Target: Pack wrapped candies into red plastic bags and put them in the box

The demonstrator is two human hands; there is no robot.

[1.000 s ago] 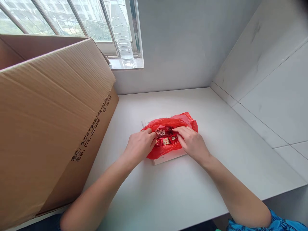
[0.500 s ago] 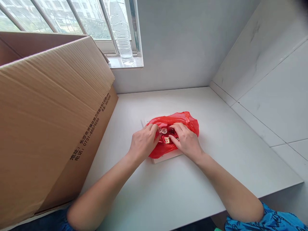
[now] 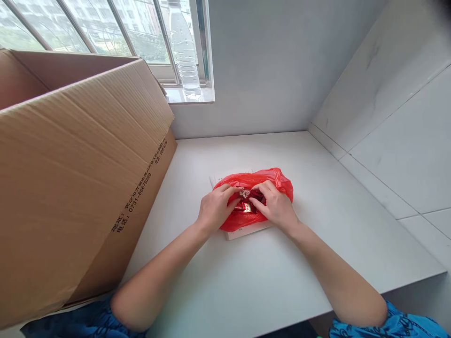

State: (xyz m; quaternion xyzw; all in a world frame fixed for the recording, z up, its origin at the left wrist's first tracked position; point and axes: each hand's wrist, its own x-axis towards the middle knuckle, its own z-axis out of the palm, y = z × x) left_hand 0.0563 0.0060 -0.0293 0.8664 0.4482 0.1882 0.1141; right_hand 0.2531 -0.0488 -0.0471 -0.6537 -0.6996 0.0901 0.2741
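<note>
A red plastic bag [image 3: 243,224] lies open on a flat white box or book [image 3: 248,230], whose edges show from under it. Inside its opening are small shiny red packets [image 3: 247,206] with light printing. My left hand [image 3: 216,209] reaches in from the left, thumb and fingers closed around the left end of the packets. From the right, my right hand [image 3: 276,206] grips the other end, thumb below and fingers above. Both fingertips partly cover the packets, so their exact number is hidden.
A large open cardboard box [image 3: 88,178] stands on the left of the white tabletop [image 3: 218,281]. A clear water bottle [image 3: 186,56] stands on the windowsill behind. A grey wall [image 3: 257,70] and white tiles [image 3: 398,141] border the table.
My left hand has moved slightly right, nearer my right hand, and the packets between them have tilted a little. The camera view has shifted slightly.
</note>
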